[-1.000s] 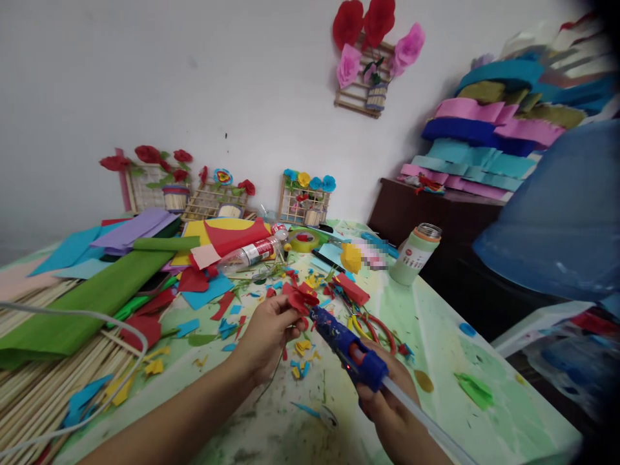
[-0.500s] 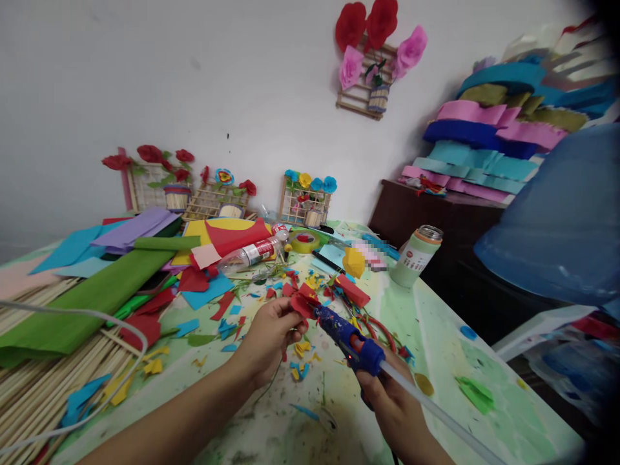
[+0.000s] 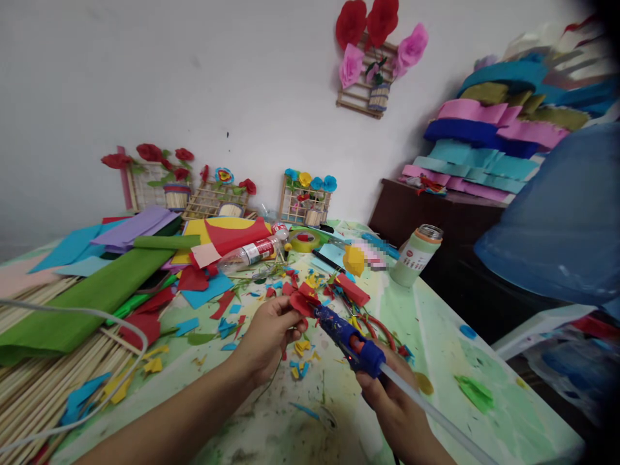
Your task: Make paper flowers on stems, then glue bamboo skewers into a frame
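Observation:
Between the thumb and fingers of my left hand [image 3: 271, 329] is a red paper flower [image 3: 304, 301], its petals facing up and to the right. A thin stem hangs below that hand. My right hand [image 3: 394, 400] is wrapped round a blue hot glue gun [image 3: 349, 339], with a long translucent glue stick [image 3: 436, 410] sticking out of its back end. The gun's nozzle points at the flower and seems to touch its petals; the exact contact is hidden. A small red light glows on the gun's side.
Coloured paper scraps litter the patterned tablecloth [image 3: 513, 413]. Red-handled pliers or scissors [image 3: 382, 332] lie behind the gun. Green crepe paper [image 3: 97, 297] and wooden sticks [image 3: 62, 394] cover the left, crossed by a white cord [image 3: 138, 332]. A plastic bottle [image 3: 249, 253], tape roll [image 3: 305, 241] and jar [image 3: 415, 255] stand farther back.
Hardly anything differs. Both hands, the flower and the glue gun stay in nearly the same place, with only a very slight shift of the view.

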A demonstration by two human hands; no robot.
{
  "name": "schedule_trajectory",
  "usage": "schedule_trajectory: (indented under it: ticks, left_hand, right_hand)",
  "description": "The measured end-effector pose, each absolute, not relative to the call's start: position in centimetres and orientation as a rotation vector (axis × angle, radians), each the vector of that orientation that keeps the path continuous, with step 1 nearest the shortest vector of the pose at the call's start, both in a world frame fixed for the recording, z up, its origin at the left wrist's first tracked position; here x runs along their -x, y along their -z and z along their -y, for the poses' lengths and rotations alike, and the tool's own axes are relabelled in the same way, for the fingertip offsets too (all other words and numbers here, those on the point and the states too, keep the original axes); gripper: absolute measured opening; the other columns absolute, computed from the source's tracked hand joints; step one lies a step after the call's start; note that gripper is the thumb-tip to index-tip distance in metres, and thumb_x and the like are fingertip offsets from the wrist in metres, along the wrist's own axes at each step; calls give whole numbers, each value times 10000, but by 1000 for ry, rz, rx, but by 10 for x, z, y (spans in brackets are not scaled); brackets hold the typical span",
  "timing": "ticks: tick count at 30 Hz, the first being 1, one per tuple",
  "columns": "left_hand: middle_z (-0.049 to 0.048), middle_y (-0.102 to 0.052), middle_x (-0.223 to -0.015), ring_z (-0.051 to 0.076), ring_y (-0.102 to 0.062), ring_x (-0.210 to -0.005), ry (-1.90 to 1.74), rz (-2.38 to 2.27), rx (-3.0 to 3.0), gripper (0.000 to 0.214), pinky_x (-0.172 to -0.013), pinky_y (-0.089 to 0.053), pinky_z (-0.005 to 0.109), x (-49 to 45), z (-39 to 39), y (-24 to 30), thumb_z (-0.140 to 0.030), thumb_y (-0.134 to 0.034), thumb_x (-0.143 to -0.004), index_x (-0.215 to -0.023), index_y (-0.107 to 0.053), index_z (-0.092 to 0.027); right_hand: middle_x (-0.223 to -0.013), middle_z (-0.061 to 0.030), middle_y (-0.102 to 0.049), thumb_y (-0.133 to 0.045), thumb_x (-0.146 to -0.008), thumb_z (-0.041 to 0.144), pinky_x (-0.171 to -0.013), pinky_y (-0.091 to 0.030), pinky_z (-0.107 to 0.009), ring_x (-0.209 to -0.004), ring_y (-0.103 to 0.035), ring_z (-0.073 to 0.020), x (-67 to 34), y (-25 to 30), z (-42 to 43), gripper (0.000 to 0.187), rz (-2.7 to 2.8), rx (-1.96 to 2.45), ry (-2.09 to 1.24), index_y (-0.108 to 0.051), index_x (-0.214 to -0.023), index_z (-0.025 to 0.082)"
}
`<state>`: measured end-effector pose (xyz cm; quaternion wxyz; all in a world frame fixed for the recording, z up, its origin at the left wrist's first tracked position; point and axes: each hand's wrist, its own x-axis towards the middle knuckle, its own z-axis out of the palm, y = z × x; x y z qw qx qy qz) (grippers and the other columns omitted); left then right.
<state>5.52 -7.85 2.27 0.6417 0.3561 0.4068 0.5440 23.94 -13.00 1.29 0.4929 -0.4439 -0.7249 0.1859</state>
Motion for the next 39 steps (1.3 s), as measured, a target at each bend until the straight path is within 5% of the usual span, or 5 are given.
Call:
schedule_trajectory:
  ticks: [25,33,39]
  left_hand:
    - [-15,-519,-525,50,-411,-455,-1254,-928,-854,67,-442,-293,165,-51,76,-23,-173,-664,-587,-629,-635,-130]
    - [10,-505,-575,139,-474,-583,-1329,-1440,-1919,181,-540,-330,239,-34,78,-33,-158,-514,-728,-561,-575,-184]
    - [78,-604,-779,182,-559,-712,-1161,-1598,-2564,225,-633,-392,282,-30,86,-34,-186,-409,-848,-730,-599,-178]
  right_hand:
    - [-597,-8,-501,-493,-810,494,-454,-402,-260,-520,-484,-145,-241,-8,135,334,1642,1080,-543,-573,-698,189]
    - [-674,-40,-588,-499,-816,519,-574,-457,-303,-624,-567,-189,-238,-9,143,330,1784,942,-359,-599,-777,207]
    - [-718,-37,-619,-540,-811,363,-619,-460,-305,-670,-594,-194,-238,-3,145,154,1844,833,-270,-575,-839,216]
